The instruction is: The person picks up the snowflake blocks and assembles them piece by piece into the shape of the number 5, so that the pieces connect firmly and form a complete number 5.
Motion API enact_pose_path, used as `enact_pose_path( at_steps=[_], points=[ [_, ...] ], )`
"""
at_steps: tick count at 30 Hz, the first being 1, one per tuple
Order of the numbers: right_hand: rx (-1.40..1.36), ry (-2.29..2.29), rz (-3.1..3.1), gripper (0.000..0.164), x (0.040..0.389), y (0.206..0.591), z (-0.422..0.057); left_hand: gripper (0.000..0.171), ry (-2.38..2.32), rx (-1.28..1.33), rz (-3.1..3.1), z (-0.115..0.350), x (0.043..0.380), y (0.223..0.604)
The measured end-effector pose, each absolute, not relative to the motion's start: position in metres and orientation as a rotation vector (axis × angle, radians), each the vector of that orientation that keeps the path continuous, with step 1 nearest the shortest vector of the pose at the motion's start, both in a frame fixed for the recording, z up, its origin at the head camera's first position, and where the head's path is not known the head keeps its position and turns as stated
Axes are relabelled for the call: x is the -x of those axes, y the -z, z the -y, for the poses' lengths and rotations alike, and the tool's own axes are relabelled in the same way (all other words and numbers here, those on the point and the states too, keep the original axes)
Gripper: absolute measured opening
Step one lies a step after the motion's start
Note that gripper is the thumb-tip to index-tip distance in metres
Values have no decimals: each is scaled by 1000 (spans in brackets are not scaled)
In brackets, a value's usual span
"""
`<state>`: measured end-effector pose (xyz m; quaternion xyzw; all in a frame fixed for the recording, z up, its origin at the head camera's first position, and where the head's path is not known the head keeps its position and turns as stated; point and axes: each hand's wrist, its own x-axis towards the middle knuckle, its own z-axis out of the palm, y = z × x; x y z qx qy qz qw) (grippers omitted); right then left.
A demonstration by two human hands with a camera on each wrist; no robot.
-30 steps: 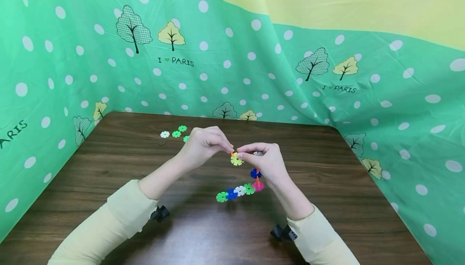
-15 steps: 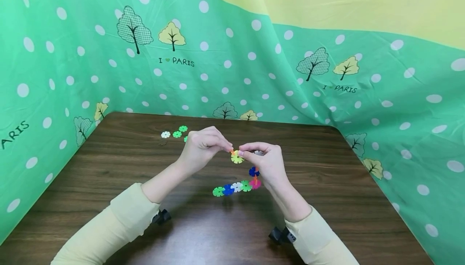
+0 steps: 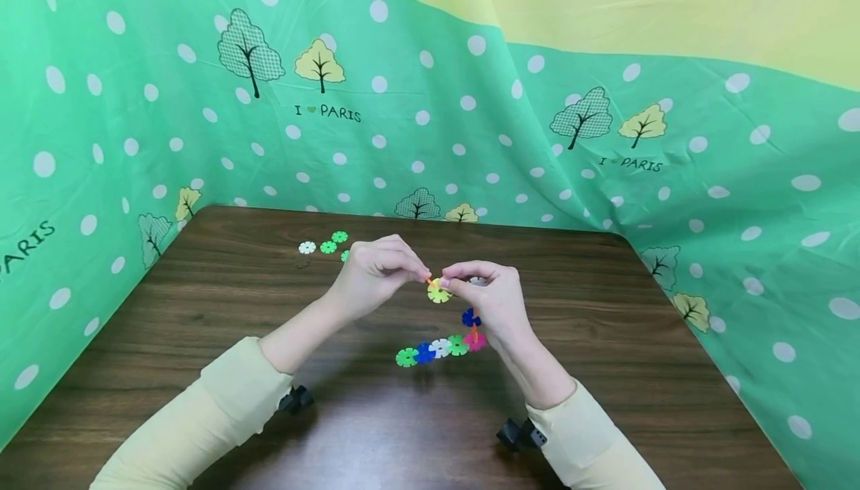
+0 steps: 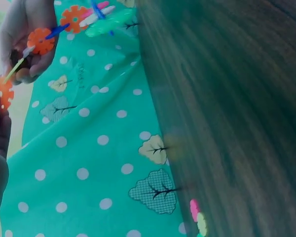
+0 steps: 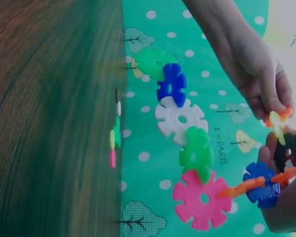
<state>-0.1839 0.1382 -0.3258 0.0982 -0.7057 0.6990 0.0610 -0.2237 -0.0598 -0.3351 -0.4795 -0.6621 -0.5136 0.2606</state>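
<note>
My left hand (image 3: 379,277) pinches an orange notched snowflake disc (image 4: 4,94) between thumb and fingers. A yellow disc (image 3: 439,293) is slotted to it and sits between both hands' fingertips. My right hand (image 3: 496,297) pinches the linked chain beside the yellow disc; a dark disc (image 5: 289,149) shows at its fingers in the right wrist view. From there the chain hangs over the table through a blue disc (image 3: 471,317) and a pink disc (image 5: 203,199). Green, white and blue discs follow, ending in a green disc (image 3: 406,357). The right fingers partly hide the links they hold.
Loose discs lie on the brown wooden table (image 3: 222,288) toward the back left: a white disc (image 3: 307,248) and a few green discs (image 3: 328,247), one partly behind the left hand. A green dotted curtain (image 3: 430,146) stands around the table's back and sides.
The hanging end of the chain swings slightly up and left, then settles a little lower. Both hands keep nearly the same place and grip.
</note>
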Motion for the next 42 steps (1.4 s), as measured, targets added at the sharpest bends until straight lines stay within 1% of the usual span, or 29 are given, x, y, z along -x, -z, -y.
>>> enact_pose_path(
  at_steps=[2,6,8,10,13,17,20,26,31,34,38,42],
  points=[
    [-290,-2122,2153,12,184,323,-139,14,1371,1350,1820,62,224,332],
    [-290,-2110,2210,24,185,319,-142,10,1256,1432,1857,65,225,328],
    [-287,-2100,2242,26,185,317,-143,9,1195,1461,1846,66,226,325],
    [-275,-2082,2264,25,185,316,-142,5,1155,1482,1822,66,227,324],
    [-248,-2065,2272,23,184,316,-141,7,1111,1490,1785,65,227,324],
    [-219,-2047,2276,19,185,316,-140,15,1088,1481,1757,64,226,326],
    [-204,-2038,2285,17,185,316,-140,17,1087,1475,1746,63,226,327],
    [-179,-2065,2275,19,185,314,-139,14,1109,1483,1726,60,226,328],
    [-179,-2092,2256,9,187,318,-140,12,1053,1500,1729,57,225,327],
    [-199,-2128,2238,7,187,321,-141,9,1008,1509,1753,59,225,325],
    [-284,-2115,2268,17,190,326,-144,6,947,1513,1801,61,226,322],
    [-466,-2013,2305,26,193,328,-148,9,924,1480,1819,63,226,321]
  ],
)
